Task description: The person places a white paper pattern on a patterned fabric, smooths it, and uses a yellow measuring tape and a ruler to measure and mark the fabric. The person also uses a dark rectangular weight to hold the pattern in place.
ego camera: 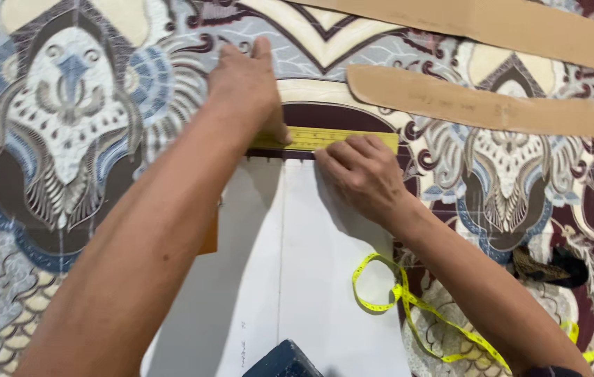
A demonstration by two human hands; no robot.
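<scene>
The left hand [244, 87] lies flat, its grip spread wide, pinning a yellow ruler [328, 138] across the top edge of a white paper pattern [297, 265] — all on batik cloth [66, 139]. The right hand's [363, 174] grip is curled at the ruler's lower edge — whether it holds anything I cannot tell; a yellow tape measure [408, 300] trails beside that wrist.

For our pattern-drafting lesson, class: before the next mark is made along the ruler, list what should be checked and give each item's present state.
1. Yellow ruler lies along the top edge of the white paper pattern: ok.
2. Left hand presses down the ruler's left end: ok.
3. Right hand rests at the ruler's lower edge on the paper: ok; whether it holds a marker: cannot tell.
4. Patterned fabric flat beneath the paper: ok where visible.
5. Yellow tape measure clear of the marking line: ok, though it lies over the paper's right edge lower down.
6. Brown card strips clear of the ruler: ok.
</scene>
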